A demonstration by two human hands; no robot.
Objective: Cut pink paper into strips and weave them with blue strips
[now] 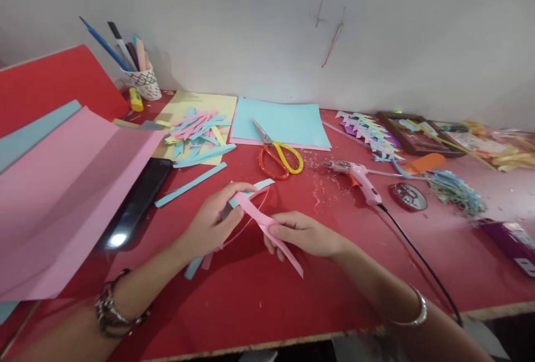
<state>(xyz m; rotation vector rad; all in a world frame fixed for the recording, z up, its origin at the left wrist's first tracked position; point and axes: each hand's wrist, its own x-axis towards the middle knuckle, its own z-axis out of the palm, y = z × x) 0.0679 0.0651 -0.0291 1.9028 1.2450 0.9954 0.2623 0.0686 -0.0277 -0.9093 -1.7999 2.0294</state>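
Observation:
My left hand point(217, 217) is closed around several pink and blue paper strips, whose ends stick out above and below the fingers. A long pink paper strip point(251, 208) runs from it to my right hand point(298, 231), which pinches the strip between thumb and fingers with its free end pointing down to the right. Just beyond my hands lie scissors point(276, 153) with one orange and one yellow handle, blades apart. A single blue paper strip point(190, 185) rests on the table left of them. The palm side of my left hand is hidden.
A heap of cut strips point(198, 130) lies on yellow paper, beside blue sheets point(280, 122). A pink glue gun point(357, 175) with a black cord lies right. Large pink paper point(79, 183) leans over a dark phone point(137, 200) at left. A pen cup point(144, 82) stands behind.

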